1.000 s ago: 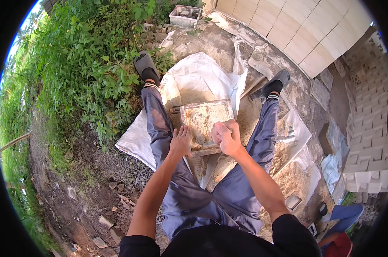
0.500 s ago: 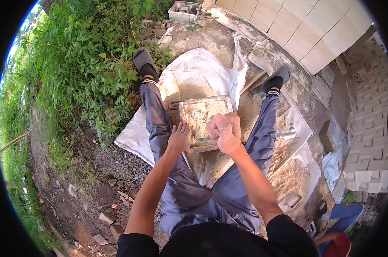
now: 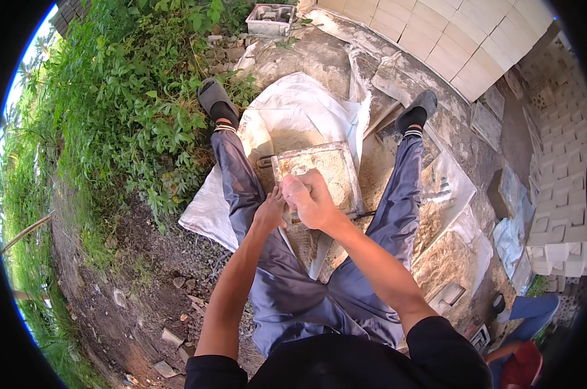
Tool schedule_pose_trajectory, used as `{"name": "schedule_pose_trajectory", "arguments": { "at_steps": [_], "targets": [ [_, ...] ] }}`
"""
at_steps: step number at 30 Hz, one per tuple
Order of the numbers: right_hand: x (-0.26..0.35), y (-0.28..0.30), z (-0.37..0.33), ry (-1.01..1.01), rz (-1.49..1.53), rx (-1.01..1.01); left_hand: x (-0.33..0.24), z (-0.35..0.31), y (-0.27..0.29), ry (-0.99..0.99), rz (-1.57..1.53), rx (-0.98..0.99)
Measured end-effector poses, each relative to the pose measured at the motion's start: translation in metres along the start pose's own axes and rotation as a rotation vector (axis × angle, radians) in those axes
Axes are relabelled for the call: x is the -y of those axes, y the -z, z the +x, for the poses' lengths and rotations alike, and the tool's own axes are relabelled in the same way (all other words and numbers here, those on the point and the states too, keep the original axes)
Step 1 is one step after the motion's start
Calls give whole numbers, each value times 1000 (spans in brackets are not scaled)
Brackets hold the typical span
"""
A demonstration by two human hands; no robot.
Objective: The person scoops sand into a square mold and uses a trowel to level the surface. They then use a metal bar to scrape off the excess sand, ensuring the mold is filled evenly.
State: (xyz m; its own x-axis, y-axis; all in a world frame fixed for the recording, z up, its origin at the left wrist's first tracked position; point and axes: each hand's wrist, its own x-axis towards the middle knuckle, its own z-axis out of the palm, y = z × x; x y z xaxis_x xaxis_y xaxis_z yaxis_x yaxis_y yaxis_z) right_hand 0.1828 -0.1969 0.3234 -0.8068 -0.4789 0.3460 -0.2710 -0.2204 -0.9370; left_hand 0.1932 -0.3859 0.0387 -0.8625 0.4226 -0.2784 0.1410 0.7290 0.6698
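Note:
A square frame [image 3: 354, 170] filled with pale, sandy powder [image 3: 329, 168] lies between my legs on a white woven sheet. My left hand [image 3: 271, 211] rests against the near left edge of this frame, fingers stretched out. My right hand [image 3: 308, 200] is closed in a fist over the powder's near left part, close beside my left fingers. Whatever the fist may hold is hidden by the fingers. The powder has an uneven, marked surface.
More powder [image 3: 442, 266] is heaped on the sheet [image 3: 300, 97] to the right. Green plants [image 3: 131, 117] crowd the left. Stacked pale blocks [image 3: 559, 207] and tiles [image 3: 468, 45] stand right and far right. A grey crate [image 3: 270, 27] sits at the back. Another person's leg [image 3: 533, 308] shows lower right.
My right fist has moved left and down toward my left hand, over the frame's near left part. My left hand stays at the frame's edge. The view has shifted slightly.

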Motion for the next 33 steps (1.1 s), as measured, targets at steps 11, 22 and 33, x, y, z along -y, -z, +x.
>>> {"name": "schedule_pose_trajectory", "arguments": {
  "at_steps": [11, 22, 33],
  "targets": [
    [11, 4, -2, -46, 47, -66, -27, 8, 5, 17, 157, -21],
    [28, 38, -38, 26, 140, -162, -100, -10, 45, 116, 302, -11],
    [-24, 52, -45, -84, 29, -167, -80, -16, 35, 64, 345, -20]
  ]
}}
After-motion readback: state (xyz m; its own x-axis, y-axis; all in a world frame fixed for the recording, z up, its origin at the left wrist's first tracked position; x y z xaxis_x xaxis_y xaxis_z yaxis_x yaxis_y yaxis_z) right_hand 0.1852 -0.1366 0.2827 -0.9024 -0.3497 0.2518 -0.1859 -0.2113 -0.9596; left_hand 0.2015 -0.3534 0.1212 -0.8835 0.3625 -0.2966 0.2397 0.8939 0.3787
